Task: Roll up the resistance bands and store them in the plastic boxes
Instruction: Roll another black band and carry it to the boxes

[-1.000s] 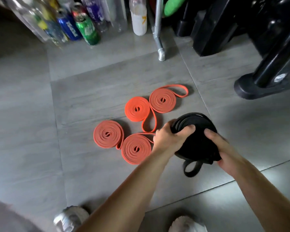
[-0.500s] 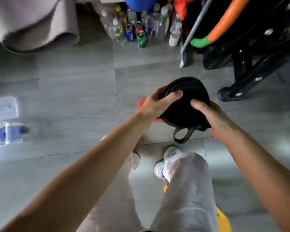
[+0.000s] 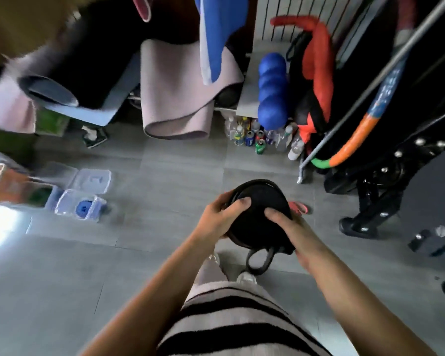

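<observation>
Left hand [image 3: 216, 217] and right hand [image 3: 292, 230] still grip the black band [image 3: 257, 197].

Both bare forearms reach forward from the bottom of the view and meet at the rolled black band [image 3: 258, 199], which they hold up between them. The left hand [image 3: 215, 219] grips the roll's left edge, its fingers curled over the top face. The right hand [image 3: 293, 231] clasps the roll's right and lower side, fingertips [image 3: 272, 214] pressed onto the top face.

head-worn view; looks steeply down
</observation>
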The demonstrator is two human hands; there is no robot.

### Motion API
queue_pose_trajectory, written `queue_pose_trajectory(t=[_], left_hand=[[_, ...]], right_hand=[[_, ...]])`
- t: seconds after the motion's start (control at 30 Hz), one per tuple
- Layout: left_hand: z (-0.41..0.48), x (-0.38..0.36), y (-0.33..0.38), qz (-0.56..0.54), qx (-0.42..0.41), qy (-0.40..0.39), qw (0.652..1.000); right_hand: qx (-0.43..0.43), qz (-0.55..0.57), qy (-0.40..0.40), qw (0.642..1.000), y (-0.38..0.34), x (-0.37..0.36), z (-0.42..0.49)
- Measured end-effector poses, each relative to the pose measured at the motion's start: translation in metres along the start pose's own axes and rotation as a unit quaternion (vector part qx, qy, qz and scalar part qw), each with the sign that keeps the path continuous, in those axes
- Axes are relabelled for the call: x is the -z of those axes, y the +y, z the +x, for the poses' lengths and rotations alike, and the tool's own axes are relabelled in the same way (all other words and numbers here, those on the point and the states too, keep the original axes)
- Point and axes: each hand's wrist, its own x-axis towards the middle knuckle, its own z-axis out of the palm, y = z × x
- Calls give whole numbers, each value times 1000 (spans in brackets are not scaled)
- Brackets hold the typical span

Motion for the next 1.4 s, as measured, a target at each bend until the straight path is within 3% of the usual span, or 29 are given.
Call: queue_pose_trajectory(t=[0.23, 0.4, 0.73, 0.97, 1.4], left_hand=[[-45, 72, -24, -100, 11, 76, 992], [-62, 155, -46, -178, 14, 147, 973], [-124, 441, -80, -199, -17, 229, 953], [-137, 611, -87, -229, -17, 254, 939], [-82, 908, -58, -314, -20, 325, 892]], right_hand=[[16, -141, -72, 987, -24, -74, -15], [12, -176, -136, 975, -32, -170, -8], [17, -179, -288, 941, -17, -467, -17], [26, -201, -308, 929, -28, -647, -12], [12, -265, -357, 895, -92, -965, 84]])
